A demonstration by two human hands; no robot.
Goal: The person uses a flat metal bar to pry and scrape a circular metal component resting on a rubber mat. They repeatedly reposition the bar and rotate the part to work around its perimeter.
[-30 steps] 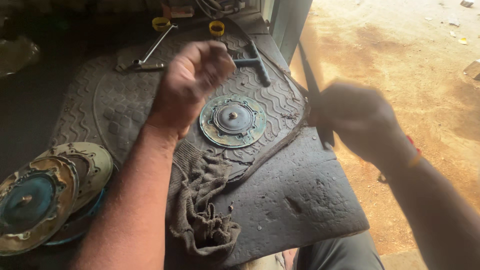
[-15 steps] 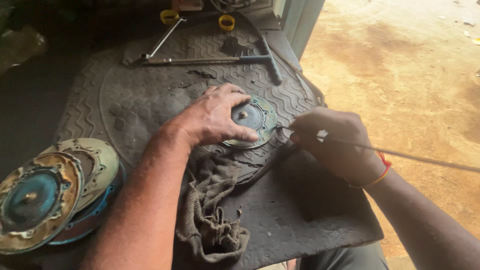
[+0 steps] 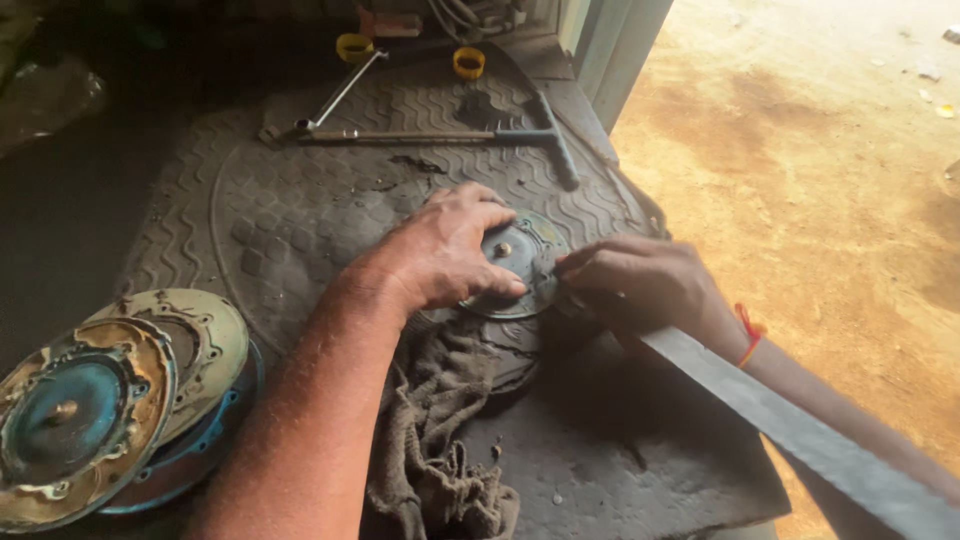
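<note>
Our left hand [image 3: 450,250] lay flat on the round metal disc [image 3: 520,265], palm down, fingers spread a little and pressing on its face, with the small centre stud showing between them. The disc sat on the ribbed rubber mat [image 3: 300,210], just right of the mat's middle and near the doorway edge.

Our right hand [image 3: 635,285] was at the disc's right rim, fingers bunched together and curled around a long flat grey blade [image 3: 800,430] that ran back along the forearm towards the lower right corner. Whether the blade's tip touched the disc we could not tell; the fingers hid it. A red band [image 3: 750,335] circled that wrist.

A dirty brown rag [image 3: 440,430] was crumpled just below the disc, under our left forearm. Farther up the mat lay a long T-handled wrench [image 3: 450,135], with two yellow caps [image 3: 468,62] beyond it. Down at the left, well apart, worn plates [image 3: 110,400] were stacked, blue and cream.
</note>
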